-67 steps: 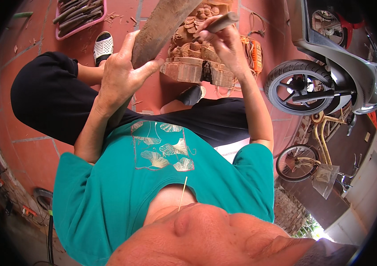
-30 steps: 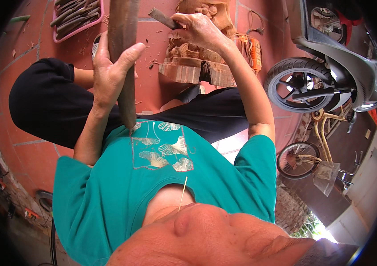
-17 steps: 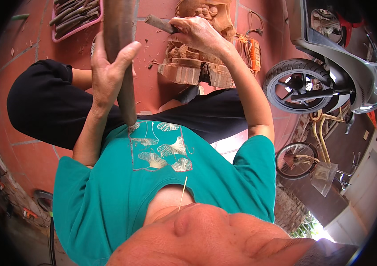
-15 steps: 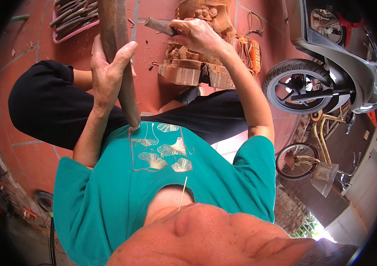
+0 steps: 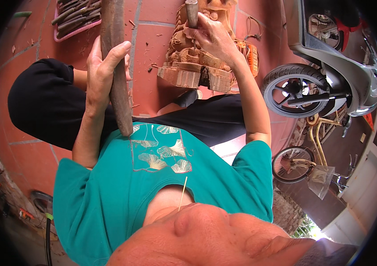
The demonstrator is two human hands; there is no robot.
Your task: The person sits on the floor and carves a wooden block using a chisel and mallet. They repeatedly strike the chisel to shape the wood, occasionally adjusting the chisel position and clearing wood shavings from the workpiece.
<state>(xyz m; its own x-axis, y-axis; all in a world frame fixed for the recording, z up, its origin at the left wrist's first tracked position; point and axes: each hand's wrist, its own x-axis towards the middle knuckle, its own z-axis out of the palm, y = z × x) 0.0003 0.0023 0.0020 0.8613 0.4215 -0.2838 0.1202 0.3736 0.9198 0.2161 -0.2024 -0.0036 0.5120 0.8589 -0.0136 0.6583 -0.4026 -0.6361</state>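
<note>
I see the left hand [image 5: 102, 66] wrapped around a long wooden mallet [image 5: 116, 66]. The fingers curl over the shaft from its left side and the thumb crosses its front, so the grip is fully closed on the wood. The mallet is a dark brown, roughly cylindrical club with a worn, matt surface. It stands nearly upright; its lower end reaches below the heel of the hand to the teal shirt [image 5: 162, 186], and its upper end runs past the fingertips out of view.

I see the right hand [image 5: 213, 37] closed on a chisel [image 5: 192, 12]. The fingers are bunched tightly around the tool, and only its rounded grey-brown butt projects above them. The blade lies hidden below the fingers; I cannot tell where its edge sits.

Directly beneath and behind the right fingers stands the wood carving [image 5: 195, 62], pale reddish-tan, with deep scrolled relief above and a stepped, blocky base of raw cut faces below. It rests on red floor tiles [image 5: 153, 40] strewn with small chips.

Beyond the left fingertips, to their left, lies a pink tray [image 5: 71, 20] filled with dark, rod-shaped tools. Just to the right of the right wrist lies an orange object [image 5: 251, 53] with a cord. Well to the right of that hand stand a grey scooter [image 5: 330, 66] with a black rubber tyre and a cream bicycle [image 5: 312, 150].
</note>
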